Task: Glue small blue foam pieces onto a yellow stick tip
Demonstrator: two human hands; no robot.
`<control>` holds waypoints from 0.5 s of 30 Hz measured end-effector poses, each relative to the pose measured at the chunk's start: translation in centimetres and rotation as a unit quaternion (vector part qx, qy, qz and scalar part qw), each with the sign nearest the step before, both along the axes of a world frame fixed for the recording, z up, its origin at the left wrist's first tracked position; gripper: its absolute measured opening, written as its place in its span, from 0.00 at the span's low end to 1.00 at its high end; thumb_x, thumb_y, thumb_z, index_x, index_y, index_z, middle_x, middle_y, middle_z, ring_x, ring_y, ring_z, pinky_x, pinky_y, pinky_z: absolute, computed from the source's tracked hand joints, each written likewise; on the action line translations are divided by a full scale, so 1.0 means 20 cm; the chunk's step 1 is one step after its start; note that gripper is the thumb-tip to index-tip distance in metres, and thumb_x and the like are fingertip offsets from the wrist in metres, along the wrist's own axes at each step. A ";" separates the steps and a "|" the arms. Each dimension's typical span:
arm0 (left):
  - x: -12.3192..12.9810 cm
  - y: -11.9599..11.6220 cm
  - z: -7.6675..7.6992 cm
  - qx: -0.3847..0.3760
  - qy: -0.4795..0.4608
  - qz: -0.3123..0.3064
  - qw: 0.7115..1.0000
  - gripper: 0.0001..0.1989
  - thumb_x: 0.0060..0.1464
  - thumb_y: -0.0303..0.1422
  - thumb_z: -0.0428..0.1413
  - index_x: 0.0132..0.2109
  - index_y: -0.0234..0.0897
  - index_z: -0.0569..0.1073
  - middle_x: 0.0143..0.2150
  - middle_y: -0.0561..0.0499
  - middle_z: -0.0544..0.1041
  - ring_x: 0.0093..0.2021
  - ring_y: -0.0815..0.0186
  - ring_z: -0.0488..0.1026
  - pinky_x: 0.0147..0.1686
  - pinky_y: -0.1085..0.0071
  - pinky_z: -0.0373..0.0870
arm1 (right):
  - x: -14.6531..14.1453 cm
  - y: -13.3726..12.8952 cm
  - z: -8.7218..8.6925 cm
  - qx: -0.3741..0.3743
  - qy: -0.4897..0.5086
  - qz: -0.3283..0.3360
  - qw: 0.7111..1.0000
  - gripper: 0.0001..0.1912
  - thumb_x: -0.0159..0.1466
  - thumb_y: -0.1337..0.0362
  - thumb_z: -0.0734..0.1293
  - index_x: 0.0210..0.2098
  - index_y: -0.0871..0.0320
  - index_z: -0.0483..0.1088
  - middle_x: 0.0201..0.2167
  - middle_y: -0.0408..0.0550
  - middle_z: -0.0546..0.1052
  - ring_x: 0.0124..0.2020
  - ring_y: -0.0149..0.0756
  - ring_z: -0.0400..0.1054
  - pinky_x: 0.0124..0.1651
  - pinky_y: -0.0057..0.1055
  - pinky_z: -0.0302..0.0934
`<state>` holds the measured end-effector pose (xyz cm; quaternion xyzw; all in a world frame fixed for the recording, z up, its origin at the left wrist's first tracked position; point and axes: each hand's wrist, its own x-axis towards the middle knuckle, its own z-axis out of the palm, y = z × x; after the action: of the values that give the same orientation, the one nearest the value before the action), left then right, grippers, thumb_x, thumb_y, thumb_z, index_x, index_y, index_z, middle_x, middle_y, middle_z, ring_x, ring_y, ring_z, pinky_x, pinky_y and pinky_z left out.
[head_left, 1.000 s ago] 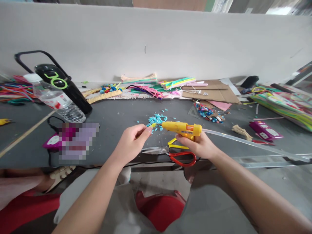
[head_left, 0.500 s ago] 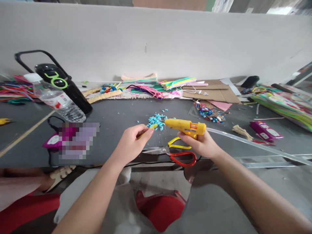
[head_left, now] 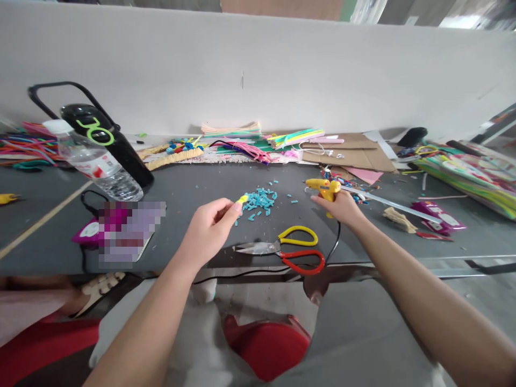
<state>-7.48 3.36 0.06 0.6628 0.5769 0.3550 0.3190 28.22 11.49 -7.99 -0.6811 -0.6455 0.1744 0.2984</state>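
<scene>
My left hand (head_left: 212, 228) pinches a small yellow piece (head_left: 242, 199), perhaps a pipe cleaner; most of it is hidden in the fingers. Just past its tip lies a loose pile of short light-blue bits (head_left: 262, 200) on the grey table. My right hand (head_left: 342, 207) is closed round a yellow hot glue gun (head_left: 322, 186), whose nozzle points left. A long clear glue stick (head_left: 393, 204) runs out of its back to the right. Between the hands and nearer me lie scissors (head_left: 278, 247) with one yellow and one red handle, blades to the left.
A clear water bottle (head_left: 99, 164) and a black flask (head_left: 116, 145) stand at the left. Pipe cleaner bundles (head_left: 298, 138) and cardboard (head_left: 355, 150) line the back wall. A purple packet (head_left: 433, 216) lies at the right. A black cord (head_left: 335, 244) hangs by the table's front edge.
My right hand has carried the glue gun up and to the right, away from the blue bits. The left hand has drawn back slightly left with the yellow piece.
</scene>
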 end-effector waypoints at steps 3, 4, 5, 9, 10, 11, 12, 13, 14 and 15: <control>0.00 0.00 0.01 0.003 0.004 -0.003 1.000 0.21 0.61 0.50 0.53 0.34 0.37 0.76 0.23 0.56 0.63 0.24 0.71 0.58 0.23 0.73 0.52 | 0.05 0.03 -0.04 -0.015 -0.043 0.015 0.999 0.23 0.57 0.43 0.69 0.30 0.59 0.73 0.27 0.49 0.77 0.31 0.41 0.70 0.35 0.36 0.62; 0.00 0.00 0.01 0.002 0.003 -0.004 1.000 0.21 0.61 0.50 0.53 0.34 0.36 0.76 0.23 0.56 0.64 0.24 0.71 0.58 0.23 0.73 0.52 | 0.06 0.03 -0.04 -0.024 -0.049 0.022 0.998 0.24 0.57 0.43 0.69 0.30 0.59 0.74 0.28 0.49 0.76 0.31 0.40 0.70 0.35 0.36 0.61; 0.00 0.00 0.01 0.000 0.002 -0.005 1.000 0.21 0.61 0.50 0.53 0.34 0.36 0.76 0.23 0.56 0.64 0.24 0.71 0.58 0.23 0.73 0.52 | 0.06 0.02 -0.04 -0.034 -0.056 0.029 0.997 0.25 0.57 0.42 0.69 0.31 0.59 0.74 0.28 0.49 0.76 0.31 0.40 0.69 0.35 0.35 0.61; 0.01 -0.01 0.02 0.003 0.002 -0.007 1.000 0.21 0.61 0.50 0.53 0.33 0.37 0.75 0.23 0.56 0.63 0.23 0.71 0.57 0.23 0.73 0.51 | 0.05 -0.02 0.01 -0.061 -0.096 0.055 0.992 0.28 0.55 0.37 0.69 0.31 0.59 0.74 0.25 0.48 0.74 0.28 0.38 0.67 0.31 0.33 0.56; 0.01 -0.01 0.02 0.005 0.004 -0.007 1.000 0.21 0.61 0.50 0.53 0.33 0.37 0.76 0.23 0.56 0.63 0.23 0.71 0.56 0.23 0.73 0.51 | 0.05 -0.03 0.03 -0.076 -0.113 0.055 0.989 0.29 0.54 0.36 0.69 0.29 0.58 0.74 0.23 0.47 0.72 0.26 0.36 0.65 0.30 0.33 0.55; 0.01 -0.01 0.02 0.007 0.007 -0.007 1.000 0.21 0.61 0.50 0.53 0.33 0.37 0.75 0.22 0.56 0.62 0.23 0.71 0.56 0.22 0.73 0.51 | 0.05 -0.05 0.05 -0.096 -0.131 0.050 0.985 0.30 0.54 0.35 0.69 0.26 0.58 0.72 0.21 0.45 0.69 0.24 0.34 0.62 0.28 0.33 0.52; 0.01 -0.01 0.02 0.008 0.009 -0.008 1.000 0.21 0.62 0.50 0.53 0.33 0.37 0.75 0.22 0.56 0.62 0.23 0.71 0.56 0.22 0.73 0.51 | 0.06 -0.07 0.07 -0.117 -0.150 0.042 0.981 0.31 0.54 0.33 0.68 0.22 0.57 0.69 0.18 0.44 0.65 0.21 0.32 0.58 0.27 0.33 0.49; 0.01 -0.01 0.02 0.009 0.011 -0.009 1.000 0.21 0.62 0.49 0.53 0.33 0.37 0.75 0.22 0.56 0.62 0.23 0.70 0.56 0.23 0.73 0.51 | 0.07 -0.09 0.09 -0.136 -0.167 0.031 0.976 0.32 0.54 0.32 0.67 0.18 0.56 0.65 0.15 0.42 0.61 0.19 0.30 0.54 0.26 0.33 0.46; 0.01 -0.01 0.02 0.009 0.012 -0.010 1.000 0.21 0.62 0.49 0.53 0.33 0.37 0.75 0.22 0.56 0.62 0.23 0.70 0.56 0.23 0.73 0.51 | 0.08 -0.11 0.12 -0.151 -0.180 0.023 0.972 0.34 0.55 0.32 0.66 0.15 0.55 0.60 0.14 0.40 0.56 0.18 0.28 0.50 0.25 0.34 0.43; 0.01 -0.01 0.02 0.008 0.013 -0.011 1.000 0.21 0.62 0.49 0.53 0.32 0.37 0.75 0.22 0.56 0.62 0.23 0.70 0.56 0.23 0.73 0.51 | 0.09 -0.14 0.14 -0.163 -0.181 0.022 0.970 0.35 0.55 0.31 0.66 0.14 0.55 0.56 0.13 0.39 0.53 0.17 0.27 0.47 0.24 0.34 0.41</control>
<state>-7.22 3.23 0.52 0.6765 0.5706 0.3476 0.3098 30.00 8.62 -5.20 -0.7262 -0.6667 0.1572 0.0576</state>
